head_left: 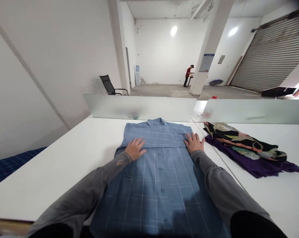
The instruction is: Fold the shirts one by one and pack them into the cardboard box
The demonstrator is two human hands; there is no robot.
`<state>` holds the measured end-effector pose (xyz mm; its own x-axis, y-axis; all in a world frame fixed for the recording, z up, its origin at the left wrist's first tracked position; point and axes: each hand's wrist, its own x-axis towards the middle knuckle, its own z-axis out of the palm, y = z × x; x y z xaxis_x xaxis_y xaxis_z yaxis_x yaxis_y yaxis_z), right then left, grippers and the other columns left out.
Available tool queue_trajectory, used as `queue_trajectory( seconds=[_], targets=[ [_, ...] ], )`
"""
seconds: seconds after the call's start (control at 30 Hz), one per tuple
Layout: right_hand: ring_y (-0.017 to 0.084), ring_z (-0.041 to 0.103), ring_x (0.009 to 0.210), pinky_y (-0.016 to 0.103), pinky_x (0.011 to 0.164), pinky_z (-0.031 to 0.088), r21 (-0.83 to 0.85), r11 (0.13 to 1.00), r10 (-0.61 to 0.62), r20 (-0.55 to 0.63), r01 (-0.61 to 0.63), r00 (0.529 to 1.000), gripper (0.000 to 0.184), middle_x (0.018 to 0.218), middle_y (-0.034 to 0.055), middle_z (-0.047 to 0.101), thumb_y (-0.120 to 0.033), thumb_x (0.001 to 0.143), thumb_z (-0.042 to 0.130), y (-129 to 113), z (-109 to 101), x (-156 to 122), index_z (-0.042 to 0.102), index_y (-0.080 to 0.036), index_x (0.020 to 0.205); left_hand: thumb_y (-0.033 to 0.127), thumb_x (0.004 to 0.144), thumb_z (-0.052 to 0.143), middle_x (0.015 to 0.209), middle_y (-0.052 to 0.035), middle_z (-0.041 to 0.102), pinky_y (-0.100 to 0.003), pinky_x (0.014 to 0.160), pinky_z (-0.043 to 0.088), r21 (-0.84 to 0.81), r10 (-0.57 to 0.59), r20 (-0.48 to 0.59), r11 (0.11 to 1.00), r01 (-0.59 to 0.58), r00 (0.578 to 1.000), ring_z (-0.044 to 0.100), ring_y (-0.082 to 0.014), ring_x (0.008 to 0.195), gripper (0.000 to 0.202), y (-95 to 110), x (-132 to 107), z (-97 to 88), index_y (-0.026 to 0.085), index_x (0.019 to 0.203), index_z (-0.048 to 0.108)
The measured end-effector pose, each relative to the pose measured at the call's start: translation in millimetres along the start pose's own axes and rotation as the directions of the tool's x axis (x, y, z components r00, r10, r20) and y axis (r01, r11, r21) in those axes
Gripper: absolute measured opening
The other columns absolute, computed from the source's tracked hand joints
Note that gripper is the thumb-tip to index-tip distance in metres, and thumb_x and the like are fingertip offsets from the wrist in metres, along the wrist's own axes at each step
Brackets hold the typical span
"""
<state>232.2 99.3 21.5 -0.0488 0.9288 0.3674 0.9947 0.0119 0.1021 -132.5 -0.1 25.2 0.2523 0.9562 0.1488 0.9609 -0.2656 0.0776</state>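
Observation:
A blue checked button-up shirt point(159, 172) lies flat on the white table point(65, 162), collar away from me, with its sleeves folded across the chest. My left hand point(135, 148) rests flat on the shirt's left side, fingers stretched out. My right hand point(194, 142) lies flat on the shirt's right edge, fingers spread. Neither hand grips the cloth. Both arms wear grey sleeves.
A pile of clothes, a patterned garment point(241, 140) over a purple one point(258, 165), lies on the table to the right. Frosted divider panels point(139, 107) stand along the table's far edge. A black chair point(109, 85) and a distant person in red point(188, 75) are beyond.

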Motion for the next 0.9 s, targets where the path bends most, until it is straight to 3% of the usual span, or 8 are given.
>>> queue_trajectory(
  seconds=[0.2, 0.43, 0.57, 0.67, 0.73, 0.8, 0.87, 0.9],
  targets=[
    [0.035, 0.028, 0.138, 0.064, 0.101, 0.031, 0.222, 0.946, -0.294, 0.281, 0.237, 0.914, 0.058, 0.154, 0.0098, 0.030, -0.055, 0.095, 0.032, -6.7, -33.5, -83.0, 0.037, -0.029, 0.145, 0.052, 0.095, 0.037, 0.155, -0.0065, 0.028, -0.059, 0.113, 0.019, -0.110, 0.211, 0.062, 0.973, -0.203, 0.976, 0.019, -0.0326, 0.143, 0.057, 44.7, -137.6, 13.0, 0.031, 0.148, 0.031],
    [0.029, 0.024, 0.142, 0.057, 0.112, 0.024, 0.381, 0.852, -0.465, 0.234, 0.359, 0.854, 0.056, 0.154, 0.0016, 0.033, -0.056, 0.094, 0.032, 44.8, -65.4, -245.9, 0.041, -0.033, 0.143, 0.050, 0.090, 0.052, 0.156, -0.0106, 0.026, -0.059, 0.114, 0.019, -0.100, 0.345, 0.031, 0.935, -0.340, 0.938, 0.018, -0.0330, 0.144, 0.070, 85.2, -228.7, 7.4, 0.026, 0.150, 0.025],
    [0.028, 0.036, 0.137, 0.052, 0.113, 0.029, 0.550, 0.807, -0.344, 0.138, 0.217, 0.929, 0.050, 0.147, 0.0007, 0.044, -0.055, 0.091, 0.038, 93.2, -79.2, -311.1, 0.053, -0.033, 0.134, 0.029, 0.092, 0.052, 0.146, -0.0063, 0.045, -0.052, 0.116, 0.024, -0.155, 0.414, -0.025, 0.898, -0.412, 0.910, 0.034, -0.0263, 0.139, 0.043, 86.5, -285.7, 16.1, 0.029, 0.134, 0.049],
    [0.029, 0.058, 0.115, 0.048, 0.101, 0.045, 0.606, 0.795, 0.006, 0.056, -0.039, 0.998, 0.040, 0.121, 0.0040, 0.064, -0.057, 0.085, 0.045, 123.0, -85.0, -344.9, 0.067, -0.033, 0.108, 0.025, 0.092, 0.046, 0.122, -0.0056, 0.063, -0.041, 0.109, 0.039, -0.308, 0.039, -0.186, 0.946, -0.096, 0.982, 0.055, -0.0213, 0.121, 0.023, 77.0, -324.1, 18.5, 0.028, 0.110, 0.061],
    [0.030, 0.065, 0.095, 0.046, 0.087, 0.052, 0.586, 0.758, 0.327, 0.038, -0.286, 0.944, 0.038, 0.100, 0.0053, 0.070, -0.061, 0.081, 0.048, 133.0, -88.7, -357.3, 0.068, -0.031, 0.095, 0.036, 0.089, 0.052, 0.107, -0.0083, 0.066, -0.041, 0.098, 0.048, -0.477, -0.415, -0.235, 0.837, 0.268, 0.879, 0.062, -0.0239, 0.104, 0.019, 70.5, -336.9, 16.8, 0.025, 0.102, 0.060],
    [0.029, 0.066, 0.087, 0.043, 0.079, 0.054, 0.596, 0.672, 0.514, 0.049, -0.438, 0.856, 0.043, 0.092, 0.0060, 0.071, -0.063, 0.079, 0.049, 133.0, -91.4, -359.3, 0.067, -0.028, 0.097, 0.047, 0.080, 0.061, 0.100, -0.0089, 0.065, -0.043, 0.091, 0.052, -0.682, -0.743, -0.175, 0.564, 0.465, 0.645, 0.064, -0.0259, 0.096, 0.033, 68.0, -336.2, 15.7, 0.022, 0.101, 0.056],
    [0.027, 0.066, 0.085, 0.039, 0.077, 0.053, 0.645, 0.615, 0.542, 0.072, -0.453, 0.837, 0.052, 0.094, 0.0074, 0.071, -0.063, 0.078, 0.051, 125.1, -91.2, -351.6, 0.065, -0.023, 0.107, 0.050, 0.073, 0.068, 0.100, -0.0081, 0.064, -0.042, 0.091, 0.052, -0.866, -0.871, -0.055, 0.285, 0.412, 0.488, 0.064, -0.0250, 0.098, 0.045, 71.3, -324.8, 17.8, 0.020, 0.103, 0.054],
    [0.026, 0.067, 0.083, 0.038, 0.076, 0.053, 0.665, 0.605, 0.522, 0.083, -0.437, 0.849, 0.057, 0.097, 0.0079, 0.071, -0.063, 0.077, 0.052, 119.7, -89.9, -345.1, 0.063, -0.021, 0.113, 0.049, 0.071, 0.070, 0.101, -0.0076, 0.064, -0.040, 0.092, 0.052, -0.927, -0.892, 0.008, 0.163, 0.339, 0.451, 0.063, -0.0237, 0.099, 0.048, 74.8, -316.9, 19.9, 0.019, 0.103, 0.053]
  ],
)
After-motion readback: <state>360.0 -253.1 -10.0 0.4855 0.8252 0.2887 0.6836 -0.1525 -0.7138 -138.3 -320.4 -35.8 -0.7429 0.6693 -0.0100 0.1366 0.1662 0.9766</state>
